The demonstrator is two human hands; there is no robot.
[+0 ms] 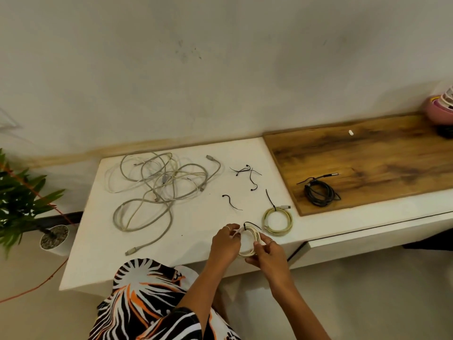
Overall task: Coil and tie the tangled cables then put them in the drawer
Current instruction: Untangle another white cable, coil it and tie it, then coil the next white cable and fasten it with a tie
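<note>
Tying off a coiled white cable at the bench's front edge.

Left hand [225, 244] fingers pinch the black tie [250, 225] atop the white coil [250, 244]; right hand [268, 253] fingers grip the coil's side. Best to keep the loops stacked, thread the tie's tail through its head, then pull snug.

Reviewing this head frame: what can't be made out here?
- White cable coil: whether its black tie is cinched; left hand and right hand cover parts.
- Pink container: cut off by the right edge.
- Drawer: inside unseen.
- Tangled cables: count unclear, strands overlap.
</note>
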